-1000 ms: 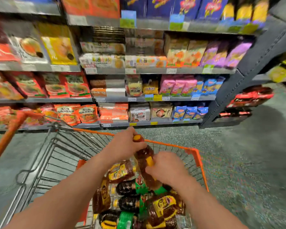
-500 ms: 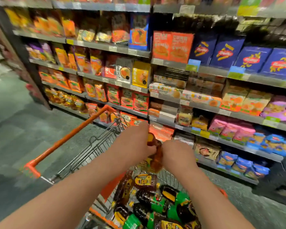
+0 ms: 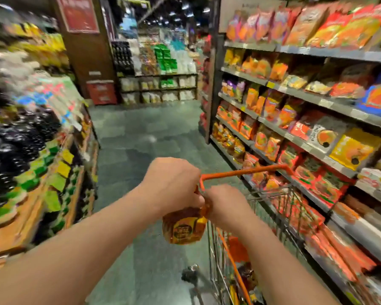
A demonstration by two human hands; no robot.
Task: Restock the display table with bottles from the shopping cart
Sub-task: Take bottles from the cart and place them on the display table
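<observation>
Both hands hold one amber bottle with a yellow label (image 3: 184, 225) in front of me, above the aisle floor. My left hand (image 3: 172, 183) grips its top. My right hand (image 3: 226, 208) grips it from the right side. The wire shopping cart with an orange handle (image 3: 246, 171) stands just to the right, below my right arm; a few bottles show low in its basket (image 3: 244, 274). The wooden display table (image 3: 29, 216) lies to the left, stocked with dark bottles with green and yellow labels (image 3: 20, 164). The picture is blurred.
Store shelves with orange and red snack packs (image 3: 295, 119) line the right side behind the cart. The grey aisle floor (image 3: 145, 137) runs ahead to more shelving (image 3: 158, 84) and a brown pillar (image 3: 86, 51).
The view has swung left from the shelves to the aisle and display table. The bottle has been lifted out of the cart and carried left, still in both hands.
</observation>
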